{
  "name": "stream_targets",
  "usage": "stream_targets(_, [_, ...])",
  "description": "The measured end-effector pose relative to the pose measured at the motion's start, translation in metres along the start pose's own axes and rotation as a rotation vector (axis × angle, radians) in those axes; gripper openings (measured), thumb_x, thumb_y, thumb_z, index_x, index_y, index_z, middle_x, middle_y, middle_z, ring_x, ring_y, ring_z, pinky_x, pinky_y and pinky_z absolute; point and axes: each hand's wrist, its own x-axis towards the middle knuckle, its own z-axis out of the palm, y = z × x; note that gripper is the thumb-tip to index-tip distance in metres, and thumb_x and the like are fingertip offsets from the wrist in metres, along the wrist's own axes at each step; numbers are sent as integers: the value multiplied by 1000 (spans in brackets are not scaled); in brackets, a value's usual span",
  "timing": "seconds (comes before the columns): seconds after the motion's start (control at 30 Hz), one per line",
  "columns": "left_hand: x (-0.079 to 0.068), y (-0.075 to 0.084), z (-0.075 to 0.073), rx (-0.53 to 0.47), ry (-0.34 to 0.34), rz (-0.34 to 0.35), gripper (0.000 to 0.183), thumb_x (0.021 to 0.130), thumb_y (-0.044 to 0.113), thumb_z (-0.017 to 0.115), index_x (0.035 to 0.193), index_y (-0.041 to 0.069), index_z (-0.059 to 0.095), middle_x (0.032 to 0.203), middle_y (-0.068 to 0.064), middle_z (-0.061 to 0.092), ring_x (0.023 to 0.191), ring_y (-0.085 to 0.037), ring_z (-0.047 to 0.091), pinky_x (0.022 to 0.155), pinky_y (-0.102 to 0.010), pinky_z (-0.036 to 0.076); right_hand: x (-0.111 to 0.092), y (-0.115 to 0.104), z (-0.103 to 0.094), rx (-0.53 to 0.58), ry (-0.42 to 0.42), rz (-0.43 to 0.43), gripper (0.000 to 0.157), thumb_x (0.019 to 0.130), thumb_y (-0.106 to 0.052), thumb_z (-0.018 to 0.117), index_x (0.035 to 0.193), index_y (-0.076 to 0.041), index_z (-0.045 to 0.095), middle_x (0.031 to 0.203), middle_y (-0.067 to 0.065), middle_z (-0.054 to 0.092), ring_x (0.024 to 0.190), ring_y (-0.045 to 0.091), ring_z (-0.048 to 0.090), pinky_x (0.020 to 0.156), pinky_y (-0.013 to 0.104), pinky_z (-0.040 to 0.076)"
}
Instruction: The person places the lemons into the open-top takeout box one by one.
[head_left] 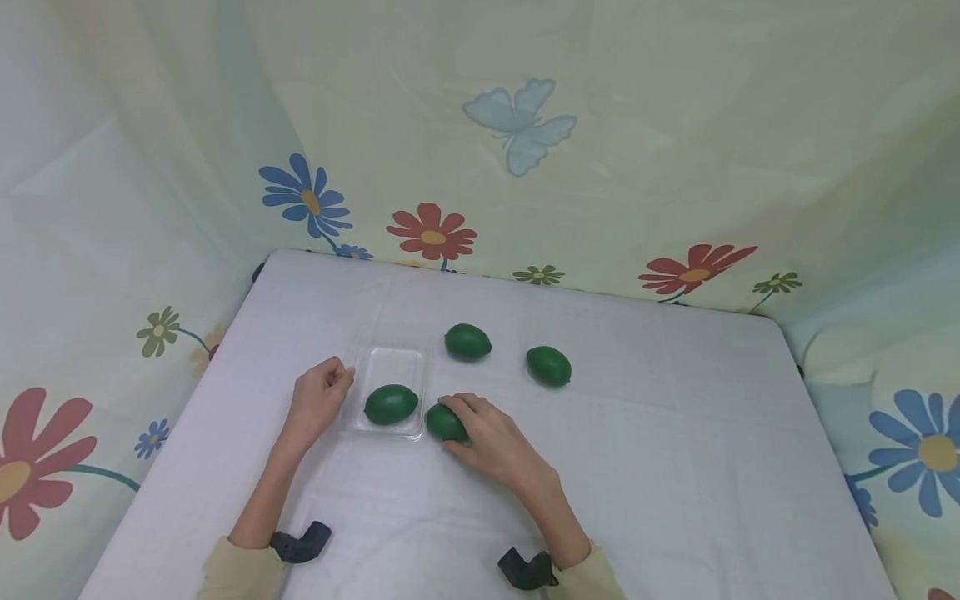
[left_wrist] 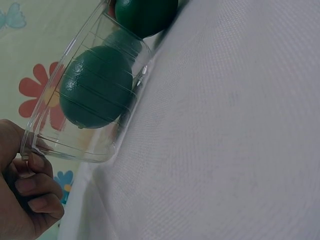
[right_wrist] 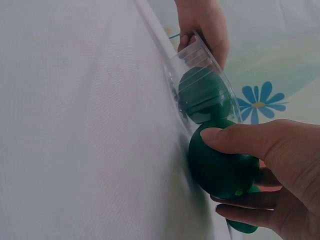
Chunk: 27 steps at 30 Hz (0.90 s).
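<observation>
A clear plastic container [head_left: 395,365] lies on the white-covered table with one green lime [head_left: 391,405] inside, at its near end. My left hand [head_left: 318,402] is at the container's left side. In the left wrist view its curled fingers [left_wrist: 41,192] pinch the rim. On the other side, my right hand [head_left: 495,442] grips a second lime [head_left: 444,423] just beside the container's near right corner. The right wrist view shows the thumb laid over this lime [right_wrist: 220,167] and fingers beneath it.
Two more limes lie farther back: one lime [head_left: 468,342] right of the container, another lime [head_left: 549,367] farther right. The white tablecloth [head_left: 675,467] stretches across the table. A flowered curtain [head_left: 600,183] hangs behind and at the sides.
</observation>
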Motion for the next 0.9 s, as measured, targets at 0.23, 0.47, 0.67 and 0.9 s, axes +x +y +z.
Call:
stream_targets(0.23, [0,1,0,0,-7,-4,28,95,17,56,70,9,46,56,0,42,55,-16,40,49,-24,33,-1,1,1,-12,23,-14,57,81,-24,79,132,-14,54,125,5,61,111,18,62,92,32,52])
stream_targets(0.47, [0,0,2,0,-16,-8,28,96,18,55,71,8,46,57,1,42,55,-16,40,48,-24,33,-3,2,3,-27,47,-27,57,81,-25,79,131,-14,55,124,4,61,111,17,63,92,31,53])
stream_targets(0.67, [0,-1,2,5,-22,-15,28,97,18,54,72,8,46,57,2,42,55,-16,40,48,-24,33,-5,1,2,-26,48,-12,57,81,-25,79,132,-15,54,125,4,61,111,17,63,92,31,53])
stream_targets(0.9, [0,-2,0,2,-22,-8,29,97,19,54,72,8,46,56,2,42,54,-15,40,48,-24,33,-9,2,-2,-38,70,-27,57,81,-26,79,132,-14,54,124,4,61,111,18,63,92,32,53])
